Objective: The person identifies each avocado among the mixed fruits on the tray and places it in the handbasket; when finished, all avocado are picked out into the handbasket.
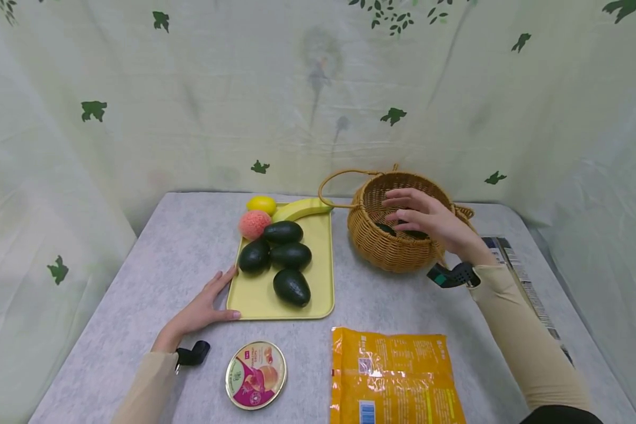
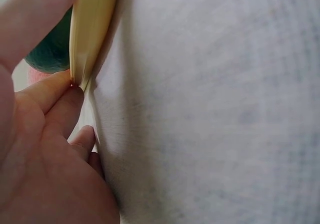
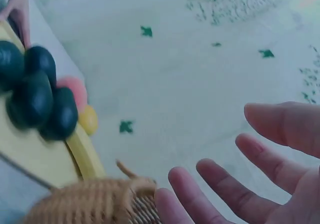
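While I sit at the table [image 1: 403, 303], a round tin [image 1: 256, 376] with fruit on its lid lies nearest me, left of the middle, and the orange packet [image 1: 394, 377] lies flat to its right, well apart from it. Just past the tin, my left hand [image 1: 204, 303] touches the yellow tray [image 1: 257, 303] at its near left corner, thumb by the near edge and straight fingers along the left side, with no curl round it. A black band [image 1: 193, 353] is on that wrist. Four avocados [image 1: 290, 257] sit close together on the tray, one nearer me than the other three. On my right, a newspaper [image 1: 530, 285] lies partly hidden by my sleeve [image 1: 519, 330].

Farther off, my right hand [image 1: 429, 221] is over the mouth of the wicker basket [image 1: 394, 256], fingers spread and loose, grasping nothing. Dark things [image 1: 386, 228] show inside the basket, mostly covered from sight by the hand and rim. The basket stands just right of the tray. At the tray's far left corner is a pink ball [image 1: 255, 225]; a banana [image 1: 303, 208] lies along the far edge, with a lemon [image 1: 262, 205] beyond the ball. Behind everything hangs a pale curtain [image 1: 217, 118] with green prints.
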Demonstrator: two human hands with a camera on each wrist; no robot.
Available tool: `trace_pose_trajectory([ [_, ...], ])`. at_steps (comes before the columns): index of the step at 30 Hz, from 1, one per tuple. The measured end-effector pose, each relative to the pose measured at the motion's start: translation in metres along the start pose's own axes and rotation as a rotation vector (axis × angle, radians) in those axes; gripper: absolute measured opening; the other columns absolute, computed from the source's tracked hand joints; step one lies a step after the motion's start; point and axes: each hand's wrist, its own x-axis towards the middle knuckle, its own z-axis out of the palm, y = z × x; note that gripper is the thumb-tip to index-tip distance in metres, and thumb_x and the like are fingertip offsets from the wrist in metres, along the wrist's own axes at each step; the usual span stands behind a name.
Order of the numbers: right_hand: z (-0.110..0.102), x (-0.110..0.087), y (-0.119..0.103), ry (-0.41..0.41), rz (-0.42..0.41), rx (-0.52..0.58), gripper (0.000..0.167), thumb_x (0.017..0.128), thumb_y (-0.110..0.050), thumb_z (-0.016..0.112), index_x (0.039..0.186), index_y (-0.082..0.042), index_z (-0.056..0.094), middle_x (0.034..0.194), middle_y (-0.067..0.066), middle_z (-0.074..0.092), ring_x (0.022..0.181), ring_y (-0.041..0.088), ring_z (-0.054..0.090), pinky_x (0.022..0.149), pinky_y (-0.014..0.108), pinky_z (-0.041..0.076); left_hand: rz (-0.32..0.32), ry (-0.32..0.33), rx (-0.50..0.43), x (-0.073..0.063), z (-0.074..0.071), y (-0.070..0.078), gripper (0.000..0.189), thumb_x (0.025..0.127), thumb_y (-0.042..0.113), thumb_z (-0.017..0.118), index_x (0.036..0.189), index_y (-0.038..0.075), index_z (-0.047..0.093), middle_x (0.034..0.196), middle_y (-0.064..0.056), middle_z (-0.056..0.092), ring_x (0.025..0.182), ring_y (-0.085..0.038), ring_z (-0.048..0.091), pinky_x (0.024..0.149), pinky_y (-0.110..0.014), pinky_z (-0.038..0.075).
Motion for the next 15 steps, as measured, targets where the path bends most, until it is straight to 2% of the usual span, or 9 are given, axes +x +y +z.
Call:
trace_pose_trajectory([
  [4,0.024,0.002,0.001,-0.042,-0.005,0.019,0.048,0.099,-0.018,0.054,0.143,-0.007,0.038,0.141,0.019,0.043,0.120,0.035,0.051,0.095,0.043,0.046,0.005,-0.001,-0.003,0.000,0.000,0.001,0.099,0.080,0.031,0.078,0.154,0.010,0.016,0.156,-0.022,0.010,0.141,-0.045,-0.004,0.104,-0.069,0.006],
  [10,0.060,0.009,0.014,-0.167,0.014,0.059,0.048,0.098,-0.017,0.055,0.143,-0.010,0.039,0.142,0.018,0.042,0.120,0.036,0.051,0.097,0.051,0.042,0.003,-0.002,-0.002,0.000,0.000,-0.001,0.099,0.080,0.031,0.078,0.154,0.012,0.016,0.157,-0.022,0.010,0.141,-0.045,-0.004,0.103,-0.070,0.006],
  [15,0.084,0.018,0.030,-0.285,0.028,0.063,0.049,0.099,-0.012,0.052,0.145,-0.008,0.036,0.143,0.016,0.041,0.118,0.037,0.052,0.095,0.045,0.045,0.008,-0.003,-0.002,0.000,0.000,-0.002,0.099,0.080,0.031,0.078,0.154,0.012,0.016,0.157,-0.021,0.010,0.141,-0.044,-0.004,0.103,-0.070,0.006],
])
